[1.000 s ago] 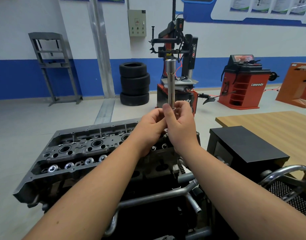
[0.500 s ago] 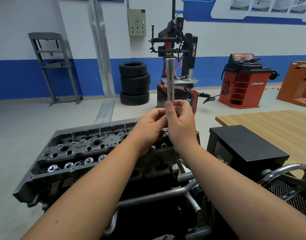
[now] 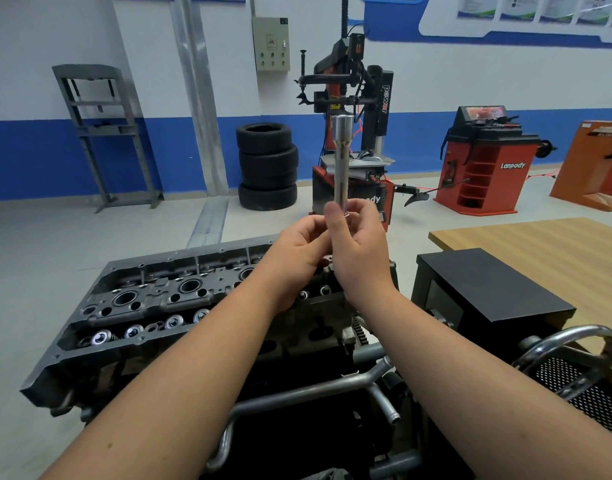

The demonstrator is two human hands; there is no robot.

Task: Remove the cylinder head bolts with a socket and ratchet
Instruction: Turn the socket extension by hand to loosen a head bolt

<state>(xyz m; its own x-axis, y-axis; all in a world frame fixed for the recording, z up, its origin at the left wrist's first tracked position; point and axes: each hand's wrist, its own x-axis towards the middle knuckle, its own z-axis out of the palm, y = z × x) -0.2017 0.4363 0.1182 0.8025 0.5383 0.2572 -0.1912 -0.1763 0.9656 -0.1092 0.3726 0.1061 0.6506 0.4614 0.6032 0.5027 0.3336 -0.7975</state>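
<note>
A long silver extension bar with a socket end (image 3: 341,157) stands upright above the far right part of the grey cylinder head (image 3: 152,299). My right hand (image 3: 358,251) pinches the bar's lower end between thumb and fingers. My left hand (image 3: 299,251) is curled against it on the left, its fingers on the same lower end. The bar's bottom tip and whatever it meets are hidden behind my hands. The head shows spark plug wells and valve springs on its left part.
A black box (image 3: 488,292) sits on a wooden table (image 3: 547,247) at right. Chrome tubes (image 3: 567,344) of the engine stand lie near my right arm. Stacked tyres (image 3: 267,166), a tyre changer (image 3: 353,109) and a red balancer (image 3: 488,161) stand on the floor behind.
The bar and both hands have stayed almost in place, with only a slight shift of the fingers around the bar's lower end.
</note>
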